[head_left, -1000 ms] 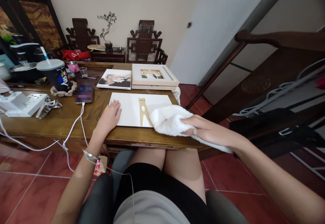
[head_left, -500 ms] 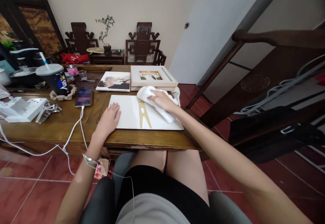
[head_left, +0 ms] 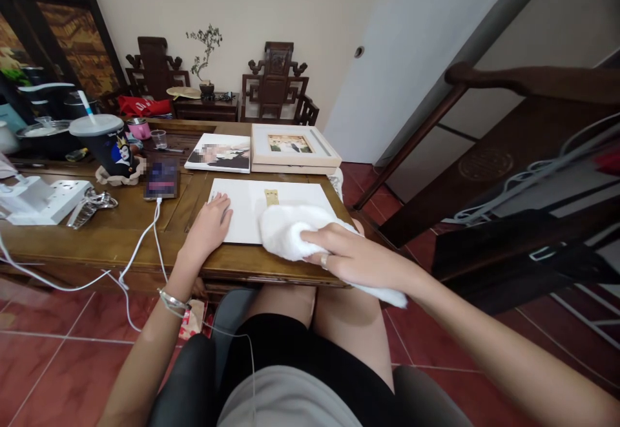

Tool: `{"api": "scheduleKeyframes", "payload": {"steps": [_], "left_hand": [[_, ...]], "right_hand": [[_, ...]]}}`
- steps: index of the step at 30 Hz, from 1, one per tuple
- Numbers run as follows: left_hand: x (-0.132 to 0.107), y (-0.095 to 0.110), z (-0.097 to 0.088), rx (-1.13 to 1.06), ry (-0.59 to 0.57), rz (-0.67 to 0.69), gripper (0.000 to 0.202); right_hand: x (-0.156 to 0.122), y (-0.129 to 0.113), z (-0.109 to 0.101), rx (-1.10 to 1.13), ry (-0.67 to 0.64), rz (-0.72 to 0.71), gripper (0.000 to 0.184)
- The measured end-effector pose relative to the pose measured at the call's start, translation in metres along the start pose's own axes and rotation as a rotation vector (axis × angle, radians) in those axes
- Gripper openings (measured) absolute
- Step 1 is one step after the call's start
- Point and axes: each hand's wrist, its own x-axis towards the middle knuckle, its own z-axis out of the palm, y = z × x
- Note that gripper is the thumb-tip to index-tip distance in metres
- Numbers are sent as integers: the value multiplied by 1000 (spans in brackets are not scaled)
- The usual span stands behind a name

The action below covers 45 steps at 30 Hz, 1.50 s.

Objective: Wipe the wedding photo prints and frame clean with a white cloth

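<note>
A flat white board [head_left: 245, 210] with a gold figure [head_left: 271, 197] on its face lies near the front edge of the wooden table. My left hand [head_left: 211, 221] rests spread on the board's left end, holding nothing. Bunched in my right hand [head_left: 346, 252] is a fluffy white cloth [head_left: 285, 228], which covers the board's lower right part and most of the gold figure. One end of the cloth hangs past the table edge. Behind the board are a photo panel [head_left: 220, 153] and a pale box [head_left: 298, 162] with a framed picture on top.
To the left sit a lidded cup [head_left: 103, 146] with a straw, a phone [head_left: 161, 179] on a white cable, a clear hair claw [head_left: 92, 206] and a white power strip [head_left: 58, 202]. A dark wooden chair [head_left: 484, 156] stands close on the right.
My right hand has drawn the cloth from the board's upper right toward me, to its lower edge, hiding the gold figure's lower part. My left hand has stayed put.
</note>
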Motion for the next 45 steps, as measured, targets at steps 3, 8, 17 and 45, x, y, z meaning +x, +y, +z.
{"api": "scheduleKeyframes", "payload": {"steps": [3, 8, 17, 45], "left_hand": [[0, -1, 1, -2, 3, 5, 31], [1, -1, 0, -2, -9, -6, 33], [1, -3, 2, -13, -2, -4, 34], [1, -7, 3, -20, 13, 23, 34]], "right_hand": [[0, 8, -14, 71, -92, 3, 10], [52, 45, -4, 53, 85, 1, 13], [121, 47, 21, -124, 281, 22, 24], [123, 35, 11, -262, 175, -78, 29]]}}
